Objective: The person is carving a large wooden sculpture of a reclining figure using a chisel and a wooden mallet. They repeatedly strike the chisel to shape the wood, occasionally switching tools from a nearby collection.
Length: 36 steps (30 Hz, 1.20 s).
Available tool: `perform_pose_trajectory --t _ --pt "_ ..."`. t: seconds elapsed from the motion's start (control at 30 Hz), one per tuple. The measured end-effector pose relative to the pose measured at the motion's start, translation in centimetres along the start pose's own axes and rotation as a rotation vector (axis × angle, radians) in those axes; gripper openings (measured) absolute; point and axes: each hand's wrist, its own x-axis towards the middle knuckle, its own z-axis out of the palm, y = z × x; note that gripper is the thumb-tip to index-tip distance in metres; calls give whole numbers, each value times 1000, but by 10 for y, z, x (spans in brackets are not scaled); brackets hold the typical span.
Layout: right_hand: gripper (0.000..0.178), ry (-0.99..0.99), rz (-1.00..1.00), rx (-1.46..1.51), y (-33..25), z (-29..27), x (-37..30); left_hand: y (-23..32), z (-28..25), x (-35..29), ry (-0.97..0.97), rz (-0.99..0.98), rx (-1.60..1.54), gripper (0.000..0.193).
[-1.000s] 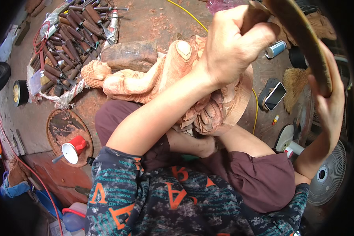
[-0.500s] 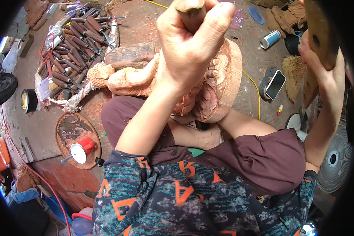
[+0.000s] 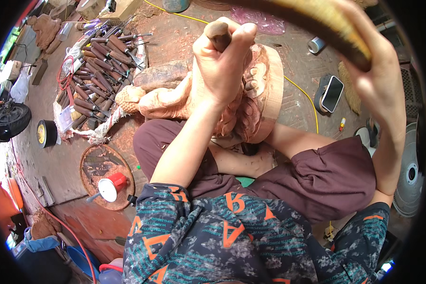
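My left hand [image 3: 220,78] is closed in a fist around a carving chisel, its wooden handle end [image 3: 218,35] pointing up. The blade is hidden below the fist. Under it a carved wooden figure [image 3: 168,100] lies on its side against my crossed legs, its knobbly head to the left and its round base [image 3: 271,99] to the right. At the upper right my right hand [image 3: 376,71] grips a long wooden club [image 3: 326,29], raised and smeared by motion. The club spans the top of the picture, and its far end is out of view.
Many wooden-handled chisels [image 3: 97,71] lie heaped on a cloth at the left. Nearer stand a round tray [image 3: 84,165] with a red cup [image 3: 113,184] and a roll of black tape [image 3: 47,134]. A phone [image 3: 332,94], a yellow cord [image 3: 313,106] and a fan [image 3: 407,170] are at the right.
The club has swung from upright at the far right to slanting across the top, toward my left hand. My left fist is a little lower, still around the chisel. The whole view has shifted slightly.
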Motion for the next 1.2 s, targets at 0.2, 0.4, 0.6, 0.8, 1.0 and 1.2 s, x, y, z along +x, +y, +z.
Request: perform_pose_trajectory --t 0.2,0.4,0.6,0.8,1.0,1.2 --pt "60 -64 -102 -223 -27 0 -8 -4 -10 -10 -134 -19 147 13" --pt "53 -34 -18 156 -24 0 -36 15 5 -34 37 171 -122 8" --pt "53 31 -13 270 -22 -13 -45 -5 9 -40 90 220 63 13" --pt "56 -54 -72 70 -33 -11 -43 -22 -21 -61 -35 706 1206 19" --pt "59 95 -147 -117 -25 -2 -47 -39 -35 -70 -85 642 1359 23" --pt "62 6 -27 -60 -15 -14 -65 -35 -12 -48 -138 177 836 27"
